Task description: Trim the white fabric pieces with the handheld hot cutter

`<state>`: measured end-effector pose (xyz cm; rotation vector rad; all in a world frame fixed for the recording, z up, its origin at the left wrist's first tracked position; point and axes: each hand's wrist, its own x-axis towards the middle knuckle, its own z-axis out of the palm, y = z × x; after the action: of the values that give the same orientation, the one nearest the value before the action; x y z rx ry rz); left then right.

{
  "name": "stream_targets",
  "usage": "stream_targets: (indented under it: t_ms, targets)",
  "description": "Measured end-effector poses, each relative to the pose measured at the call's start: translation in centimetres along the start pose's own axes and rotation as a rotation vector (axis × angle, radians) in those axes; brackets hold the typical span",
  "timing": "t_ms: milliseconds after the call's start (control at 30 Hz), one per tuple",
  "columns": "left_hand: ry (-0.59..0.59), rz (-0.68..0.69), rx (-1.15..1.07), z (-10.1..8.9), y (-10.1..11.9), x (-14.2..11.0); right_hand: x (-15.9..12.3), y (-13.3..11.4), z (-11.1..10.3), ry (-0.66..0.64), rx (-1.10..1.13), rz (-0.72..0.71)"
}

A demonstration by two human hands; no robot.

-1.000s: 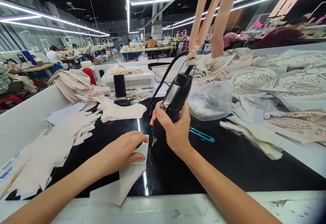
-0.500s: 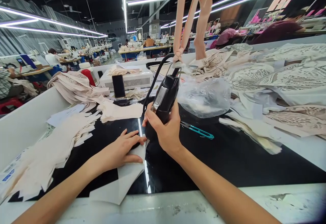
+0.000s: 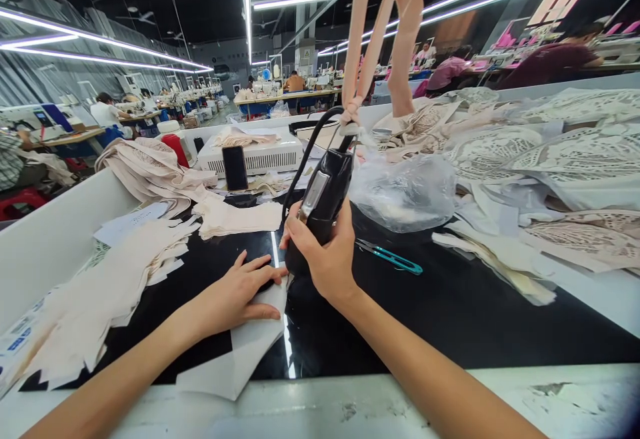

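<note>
My left hand (image 3: 245,292) lies with its fingers spread, pressing a thin white fabric piece (image 3: 240,359) onto the black tabletop (image 3: 400,326). The piece runs under the palm and over the table's near edge. Wrapped around a black corded hand tool (image 3: 325,192), my right hand (image 3: 333,259) holds it upright just right of the left fingertips. The tool's lower end is at the fabric's edge; its tip is hidden. Knotted peach fabric strips (image 3: 373,46) hang down to its top. Teal thread snips (image 3: 395,259) lie right of my right hand.
Stacked pale fabric pieces (image 3: 105,292) lie at the left, with a smaller stack (image 3: 240,218) farther back. A phone (image 3: 235,167) leans on a vented white box (image 3: 275,154). A clear plastic bag (image 3: 405,192) and lace pieces (image 3: 575,159) cover the right side. Several people sit beyond.
The black tool and my right hand have moved left and down to the fabric's edge, hiding the metal tip seen before. My left fingers have spread wider on the fabric.
</note>
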<state>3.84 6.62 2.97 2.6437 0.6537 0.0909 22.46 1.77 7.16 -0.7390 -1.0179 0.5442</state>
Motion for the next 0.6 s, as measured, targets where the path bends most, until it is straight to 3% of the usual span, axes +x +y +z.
stream_targets:
  t_ms: [600]
  targets:
    - [0.014, 0.018, 0.111, 0.43, -0.34, -0.71, 0.22, -0.14, 0.56, 0.019, 0.012, 0.011]
